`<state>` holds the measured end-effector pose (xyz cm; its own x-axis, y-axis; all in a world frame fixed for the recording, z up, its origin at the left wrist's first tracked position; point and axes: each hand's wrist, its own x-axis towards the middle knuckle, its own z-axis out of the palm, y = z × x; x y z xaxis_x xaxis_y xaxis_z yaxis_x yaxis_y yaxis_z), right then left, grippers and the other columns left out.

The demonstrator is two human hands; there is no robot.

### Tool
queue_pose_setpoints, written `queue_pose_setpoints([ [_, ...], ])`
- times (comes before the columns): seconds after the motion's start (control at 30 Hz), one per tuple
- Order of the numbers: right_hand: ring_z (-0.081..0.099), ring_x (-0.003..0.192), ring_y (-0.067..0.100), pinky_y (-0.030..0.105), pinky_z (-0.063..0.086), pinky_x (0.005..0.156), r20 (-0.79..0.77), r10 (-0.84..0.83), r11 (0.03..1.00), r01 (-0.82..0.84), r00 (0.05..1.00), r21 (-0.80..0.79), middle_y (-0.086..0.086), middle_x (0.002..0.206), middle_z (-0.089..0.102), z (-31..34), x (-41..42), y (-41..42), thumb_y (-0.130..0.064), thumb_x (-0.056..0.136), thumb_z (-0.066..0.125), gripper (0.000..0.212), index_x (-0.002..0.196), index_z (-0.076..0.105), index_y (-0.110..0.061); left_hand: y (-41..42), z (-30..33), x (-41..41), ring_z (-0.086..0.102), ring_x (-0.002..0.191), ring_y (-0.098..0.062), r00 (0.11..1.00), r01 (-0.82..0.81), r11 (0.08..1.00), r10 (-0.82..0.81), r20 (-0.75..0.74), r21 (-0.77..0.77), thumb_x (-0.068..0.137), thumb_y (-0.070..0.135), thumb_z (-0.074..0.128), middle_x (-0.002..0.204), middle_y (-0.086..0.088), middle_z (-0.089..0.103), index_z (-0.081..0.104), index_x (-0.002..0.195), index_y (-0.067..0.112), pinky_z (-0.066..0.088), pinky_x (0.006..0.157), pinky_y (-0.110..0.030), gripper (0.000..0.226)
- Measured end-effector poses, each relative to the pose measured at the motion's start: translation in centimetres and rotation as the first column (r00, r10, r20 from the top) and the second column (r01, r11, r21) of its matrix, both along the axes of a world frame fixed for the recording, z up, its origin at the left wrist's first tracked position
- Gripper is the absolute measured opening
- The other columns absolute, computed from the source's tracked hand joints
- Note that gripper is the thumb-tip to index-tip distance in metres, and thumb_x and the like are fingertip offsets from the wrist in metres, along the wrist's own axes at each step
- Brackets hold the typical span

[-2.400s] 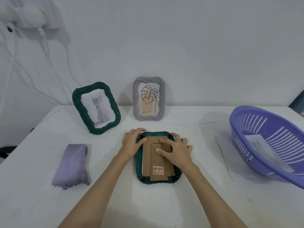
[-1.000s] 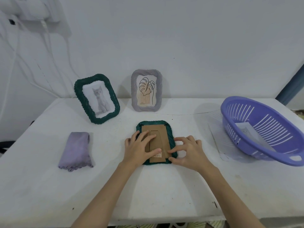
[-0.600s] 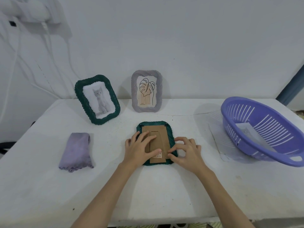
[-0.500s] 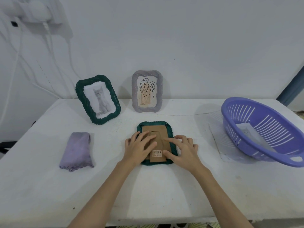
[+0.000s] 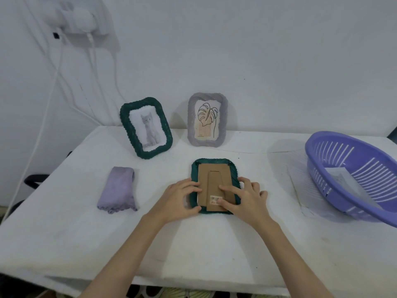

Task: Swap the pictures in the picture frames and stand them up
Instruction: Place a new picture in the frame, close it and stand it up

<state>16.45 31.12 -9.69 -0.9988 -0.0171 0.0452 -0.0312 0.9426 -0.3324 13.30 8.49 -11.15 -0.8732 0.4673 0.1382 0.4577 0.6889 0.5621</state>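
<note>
Both forearms reaching forward, left hand (image 5: 180, 200) palm down, right hand (image 5: 247, 200) fingers (image 5: 227, 188) seemingly pressing flat

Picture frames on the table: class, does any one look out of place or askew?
Yes. One green frame lies face down, cardboard back up, under both hands, while the cat frame stands tilted sideways. The grey leaf frame stands straight.

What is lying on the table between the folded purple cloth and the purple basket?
In the head view, the face-down green frame lies between the cloth and basket, with the left hand and right hand on it.
</note>
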Motion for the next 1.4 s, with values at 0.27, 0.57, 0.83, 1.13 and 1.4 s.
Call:
queue_pose_setpoints([
  [0.27, 0.025, 0.123, 0.019, 0.037, 0.022, 0.095, 0.007, -0.002, 1.000, 0.002, 1.000, 0.000, -0.004, 0.142, 0.029, 0.0, 0.0, -0.1, -0.069, 0.076, 0.050, 0.044, 0.119, 0.048, -0.057, 0.8, -0.8, 0.8, 0.037, 0.125, 0.000, 0.996, -0.075, 0.990, 0.081, -0.048, 0.119, 0.065, 0.054, 0.052, 0.127, 0.011, 0.056, 0.064, 0.113, 0.021, 0.026, 0.107, -0.018, 0.060],
  [0.57, 0.024, 0.124, 0.019, 0.037, 0.022, 0.096, 0.015, -0.002, 1.000, 0.003, 1.000, -0.014, -0.004, 0.142, 0.029, 0.2, 0.1, -0.1, -0.069, 0.077, 0.050, 0.045, 0.120, 0.048, -0.056, 1.7, -0.6, 1.1, 0.022, 0.132, -0.011, 0.979, -0.203, 0.971, 0.202, 0.025, 0.127, 0.065, 0.059, 0.045, 0.137, 0.006, 0.032, 0.058, 0.114, 0.031, 0.018, 0.107, -0.026, 0.058],
  [0.83, 0.025, 0.124, 0.018, 0.035, 0.022, 0.094, -0.026, -0.005, 1.000, 0.005, 1.000, -0.012, -0.005, 0.143, 0.029, -0.2, 0.1, -0.1, -0.068, 0.076, 0.051, 0.045, 0.119, 0.048, -0.057, 1.9, -1.3, 0.8, 0.029, 0.126, -0.015, 0.957, -0.278, 0.960, 0.278, -0.088, 0.012, 0.062, 0.063, 0.035, 0.125, 0.010, 0.048, 0.058, 0.115, 0.035, 0.018, 0.099, -0.025, 0.063],
  [1.13, 0.029, 0.122, 0.018, 0.035, 0.024, 0.094, 0.030, -0.052, 0.968, 0.057, 0.998, -0.243, -0.001, 0.136, 0.033, -0.2, 0.2, 0.3, -0.068, 0.077, 0.051, 0.067, 0.136, 0.023, -0.052, 2.4, -0.7, 0.5, -0.015, 0.143, -0.021, 0.897, -0.422, 0.892, 0.437, 0.064, -0.163, 0.063, 0.075, 0.032, 0.157, -0.006, -0.002, 0.011, 0.148, 0.021, -0.015, 0.112, -0.037, 0.103],
  [1.4, 0.034, 0.115, 0.016, 0.037, 0.030, 0.096, 0.115, -0.024, 0.819, 0.085, 0.993, -0.567, -0.008, 0.119, 0.047, 0.3, -0.6, 0.3, -0.066, 0.073, 0.058, 0.080, 0.138, 0.015, -0.051, 2.6, 4.3, 1.0, 0.028, 0.135, -0.016, 0.900, -0.320, 0.842, 0.128, 0.416, 0.434, 0.060, 0.035, 0.073, 0.144, 0.003, 0.034, 0.030, 0.130, 0.043, 0.031, 0.110, -0.038, 0.082],
])
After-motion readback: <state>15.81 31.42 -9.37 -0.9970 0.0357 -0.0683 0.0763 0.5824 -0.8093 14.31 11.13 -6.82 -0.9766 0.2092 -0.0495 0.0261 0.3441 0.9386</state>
